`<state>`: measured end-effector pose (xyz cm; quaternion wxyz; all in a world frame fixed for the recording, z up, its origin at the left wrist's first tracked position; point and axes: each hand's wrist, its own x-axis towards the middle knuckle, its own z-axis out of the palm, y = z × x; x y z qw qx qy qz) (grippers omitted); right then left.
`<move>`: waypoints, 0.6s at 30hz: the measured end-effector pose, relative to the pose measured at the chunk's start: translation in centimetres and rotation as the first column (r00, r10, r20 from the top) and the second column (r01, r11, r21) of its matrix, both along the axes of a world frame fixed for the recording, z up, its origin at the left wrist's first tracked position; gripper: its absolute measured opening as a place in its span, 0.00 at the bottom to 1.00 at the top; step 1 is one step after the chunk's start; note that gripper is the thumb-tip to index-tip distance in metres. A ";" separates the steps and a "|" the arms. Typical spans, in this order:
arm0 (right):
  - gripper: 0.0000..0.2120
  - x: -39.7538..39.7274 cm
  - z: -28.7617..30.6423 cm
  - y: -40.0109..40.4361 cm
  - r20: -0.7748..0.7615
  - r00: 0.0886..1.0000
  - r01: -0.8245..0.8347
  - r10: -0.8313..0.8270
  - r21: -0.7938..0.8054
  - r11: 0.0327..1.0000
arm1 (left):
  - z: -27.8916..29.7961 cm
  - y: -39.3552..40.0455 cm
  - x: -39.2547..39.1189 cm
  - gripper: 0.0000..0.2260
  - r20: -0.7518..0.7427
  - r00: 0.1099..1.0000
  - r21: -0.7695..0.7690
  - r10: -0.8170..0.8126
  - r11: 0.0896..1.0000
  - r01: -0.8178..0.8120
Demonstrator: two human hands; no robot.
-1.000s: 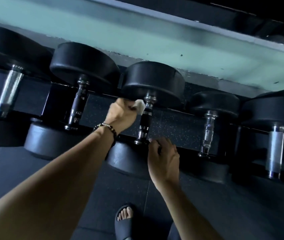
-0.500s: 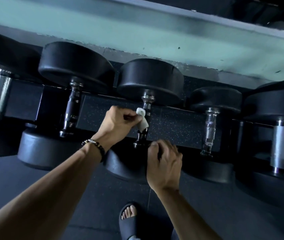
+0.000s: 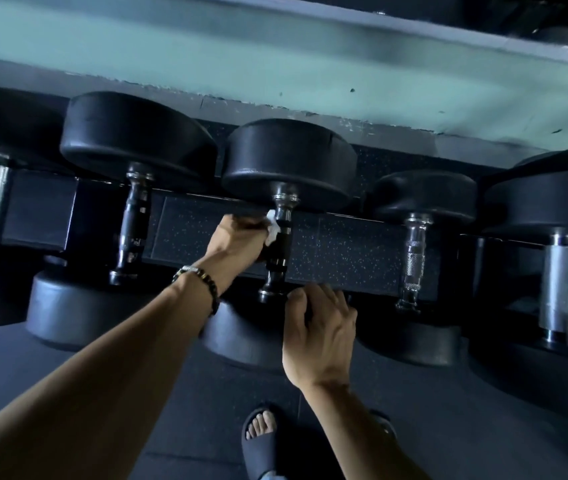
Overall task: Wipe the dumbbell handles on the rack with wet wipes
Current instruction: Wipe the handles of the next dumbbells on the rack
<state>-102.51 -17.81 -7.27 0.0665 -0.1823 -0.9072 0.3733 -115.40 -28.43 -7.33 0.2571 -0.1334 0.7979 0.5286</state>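
Note:
A row of black dumbbells lies across a low rack. My left hand holds a white wet wipe against the upper part of the dark handle of the middle dumbbell. My right hand rests with curled fingers on that dumbbell's near head, just below the handle's lower collar. A beaded bracelet sits on my left wrist.
Neighbouring dumbbells flank it: a dark handle to the left, a knurled chrome handle to the right, and thick chrome ones at both edges. A pale green wall runs behind. My sandalled foot stands on the dark floor mat.
My left hand slid the wipe down the middle handle, then back up toward the far collar. My right hand stayed on the near head.

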 end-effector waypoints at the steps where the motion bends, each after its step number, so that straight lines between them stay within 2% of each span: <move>1: 0.15 0.0 0.0 -0.1 0.011 1.000 0.001 -0.001 -0.004 1.000 | 0.0 -0.2 0.0 0.14 -0.006 0.999 0.011 -0.044 0.999 0.044; 3: 0.15 0.1 -0.1 -0.1 0.027 1.000 -0.002 0.002 -0.002 1.000 | -0.3 -0.3 -0.6 0.16 -0.069 0.994 0.026 -0.088 0.996 0.090; 8: 0.16 0.0 -0.3 0.0 0.029 0.999 -0.019 0.019 0.006 1.000 | -0.2 -0.2 -0.9 0.05 -0.157 0.981 -0.094 -0.111 0.991 0.097; 12: 0.15 0.0 0.0 -0.1 0.028 0.999 -0.021 0.021 0.013 1.000 | 1.0 -1.4 0.9 0.09 -0.070 0.975 -0.114 -0.209 0.973 0.200; 13: 0.15 0.0 0.0 -0.1 0.029 0.999 -0.018 0.017 0.016 1.000 | 1.2 -1.0 0.6 0.11 -0.111 0.970 -0.169 -0.216 0.966 0.196; 15: 0.15 0.1 -0.1 0.0 0.029 0.999 -0.015 0.014 0.023 1.000 | 1.2 0.0 -0.5 0.14 -0.249 0.951 -0.291 -0.181 0.951 0.105; 17: 0.16 0.0 -0.1 0.0 0.016 1.000 -0.016 0.016 0.030 0.999 | 0.7 0.7 -1.6 0.14 -0.305 0.951 -0.250 -0.055 0.968 -0.024; 18: 0.16 0.0 -0.2 0.1 0.021 1.000 -0.019 0.019 0.026 0.999 | 0.3 0.7 -1.7 0.14 -0.283 0.959 -0.232 -0.027 0.972 -0.041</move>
